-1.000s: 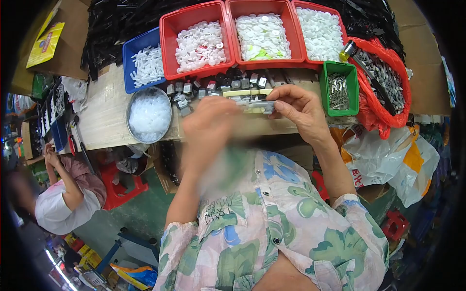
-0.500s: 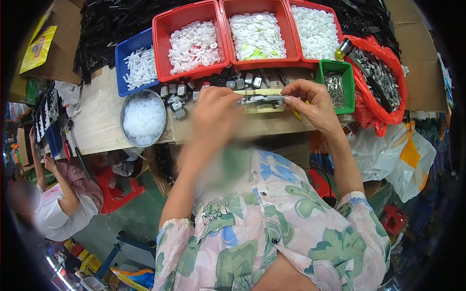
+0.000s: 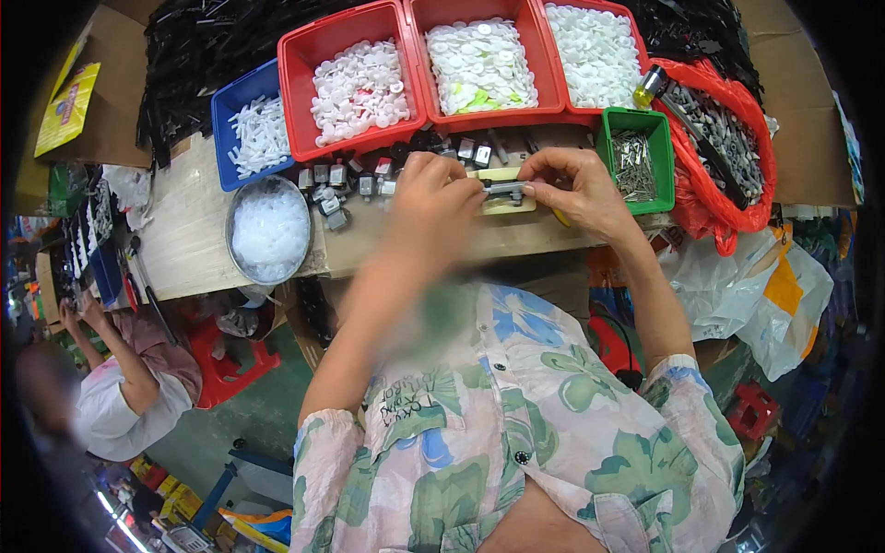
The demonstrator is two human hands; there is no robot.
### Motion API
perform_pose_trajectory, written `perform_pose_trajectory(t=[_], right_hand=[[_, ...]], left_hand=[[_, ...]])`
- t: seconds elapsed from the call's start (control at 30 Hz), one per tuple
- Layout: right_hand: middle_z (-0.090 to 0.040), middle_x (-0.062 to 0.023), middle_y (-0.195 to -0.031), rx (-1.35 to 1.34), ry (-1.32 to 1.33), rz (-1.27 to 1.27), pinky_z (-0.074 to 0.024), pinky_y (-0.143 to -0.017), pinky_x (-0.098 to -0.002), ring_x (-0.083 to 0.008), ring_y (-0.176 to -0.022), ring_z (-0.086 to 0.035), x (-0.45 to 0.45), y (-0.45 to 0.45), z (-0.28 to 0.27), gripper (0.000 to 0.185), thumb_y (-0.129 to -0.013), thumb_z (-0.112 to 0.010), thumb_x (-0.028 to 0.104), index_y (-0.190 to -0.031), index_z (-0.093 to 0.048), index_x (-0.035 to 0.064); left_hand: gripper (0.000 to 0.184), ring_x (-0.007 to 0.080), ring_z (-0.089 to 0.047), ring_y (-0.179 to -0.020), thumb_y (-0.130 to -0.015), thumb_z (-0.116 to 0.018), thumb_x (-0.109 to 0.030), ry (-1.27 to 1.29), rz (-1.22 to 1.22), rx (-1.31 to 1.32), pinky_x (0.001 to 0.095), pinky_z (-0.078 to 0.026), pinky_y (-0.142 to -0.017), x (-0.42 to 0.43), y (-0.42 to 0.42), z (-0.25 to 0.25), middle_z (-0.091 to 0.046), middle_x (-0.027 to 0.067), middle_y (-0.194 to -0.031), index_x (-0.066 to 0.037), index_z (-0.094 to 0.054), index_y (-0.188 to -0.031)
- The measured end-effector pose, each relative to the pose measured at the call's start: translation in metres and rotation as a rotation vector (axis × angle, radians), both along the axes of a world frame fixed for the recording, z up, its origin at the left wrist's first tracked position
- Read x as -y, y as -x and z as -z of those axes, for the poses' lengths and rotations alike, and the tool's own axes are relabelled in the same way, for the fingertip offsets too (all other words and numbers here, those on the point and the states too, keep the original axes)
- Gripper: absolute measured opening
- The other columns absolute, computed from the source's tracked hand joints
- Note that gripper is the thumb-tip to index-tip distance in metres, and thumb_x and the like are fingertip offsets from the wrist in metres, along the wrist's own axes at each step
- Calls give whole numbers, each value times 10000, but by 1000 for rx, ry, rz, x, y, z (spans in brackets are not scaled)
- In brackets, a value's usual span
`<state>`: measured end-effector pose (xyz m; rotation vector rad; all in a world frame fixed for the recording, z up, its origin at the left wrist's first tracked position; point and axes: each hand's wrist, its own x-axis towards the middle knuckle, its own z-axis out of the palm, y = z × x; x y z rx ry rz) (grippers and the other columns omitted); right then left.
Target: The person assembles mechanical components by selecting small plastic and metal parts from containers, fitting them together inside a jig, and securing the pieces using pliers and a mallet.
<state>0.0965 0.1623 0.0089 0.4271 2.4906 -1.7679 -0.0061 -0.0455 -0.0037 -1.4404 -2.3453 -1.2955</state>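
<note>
Between my two hands is a thin grey part, held level over a cream-coloured block at the table's front edge. My left hand pinches the part's left end, its fingers closed. At the other end, the thumb and fingertips of my right hand close on it. The lower part of my left hand is blurred. Small silver motors lie in a loose group left of my left hand. A yellow-handled tool shows partly under my right hand.
Red bins of white parts line the back. A blue bin and metal bowl stand left; a green bin and red bag of grey parts stand right. A co-worker sits at far left.
My hands have come closer together along the grey part, and the cream block is more covered by my left hand. The yellow-handled tool has come into sight. The co-worker's arms have moved.
</note>
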Motion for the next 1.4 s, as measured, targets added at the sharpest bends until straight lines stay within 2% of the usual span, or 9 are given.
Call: perform_pose_trajectory(t=[0.3, 0.4, 0.53, 0.7, 0.93, 1.17, 1.23, 1.37, 1.4], right_hand=[[-591, 32, -764, -19, 61, -82, -445, -616, -203, -32, -690, -537, -9, 3, 2, 125, -866, -734, 61, -902, -627, 8], [-652, -97, -792, -89, -232, -127, -517, -674, -310, -162, -721, -638, -10, 3, -14, 194, -818, -758, 101, -908, -637, -20], [-681, -125, -855, -254, -377, -34, -528, -707, -328, -202, -771, -665, -38, 16, -49, 230, -848, -740, 164, -961, -663, -20], [-679, -164, -917, -330, -1068, 142, -532, -740, -433, -362, -856, -672, -136, 46, -66, 124, -868, -632, 56, -972, -685, 16], [-648, -111, -1084, 51, -1582, -20, -528, -805, -511, -326, -1080, -629, -223, 57, -54, 154, -828, -617, 71, -970, -678, 67], [-628, -98, -1116, -148, -1700, -15, -504, -829, -498, -294, -1094, -600, -232, 55, -66, 196, -788, -671, 120, -976, -653, 71], [-599, -78, -1096, -70, -1698, 7, -477, -835, -457, -269, -1118, -568, -223, 53, -79, 341, -770, -725, 178, -1072, -600, 81], [-651, -112, -995, -388, -1540, 81, -482, -804, -430, -295, -986, -632, -173, 39, -92, 323, -785, -735, 169, -1037, -577, 42], [-649, -118, -967, -509, -1377, 36, -502, -784, -435, -309, -944, -643, -156, 40, -91, 310, -774, -733, 144, -1023, -581, 36]], left_hand=[[140, 293, -578, -883, -715, -772, -4, 54, 5, -81, 386, -484, -760, -2, -3, -6, -626, 92, -855, -14, -705, -838], [149, 294, -574, -866, -719, -769, 2, 64, 6, -90, 390, -481, -751, -1, -3, -5, -627, 92, -857, -13, -698, -849], [158, 291, -569, -850, -724, -766, 12, 91, 1, -62, 393, -477, -739, -2, -4, -8, -627, 92, -858, -17, -697, -862], [153, 296, -567, -879, -731, -771, 9, 79, 14, -24, 393, -473, -762, -1, -5, -11, -628, 95, -870, -18, -699, -864], [164, 297, -566, -905, -733, -778, -2, -30, 26, -32, 404, -461, -790, -2, -7, -10, -628, 102, -883, -4, -704, -879], [152, 294, -576, -918, -746, -767, 7, -2, -12, -76, 398, -461, -810, 1, -8, -15, -647, 104, -914, -5, -704, -884], [160, 288, -578, -919, -752, -765, 6, -9, -14, -74, 392, -462, -813, 2, -8, -22, -650, 102, -914, -6, -710, -901], [181, 287, -589, -924, -761, -757, 10, -68, -11, 49, 381, -472, -824, -2, -8, -29, -660, 105, -924, -2, -724, -939], [212, 219, -620, -904, -816, -746, -6, -98, 22, -83, 333, -485, -823, -2, -3, -26, -683, 92, -965, 8, -725, -1026]])
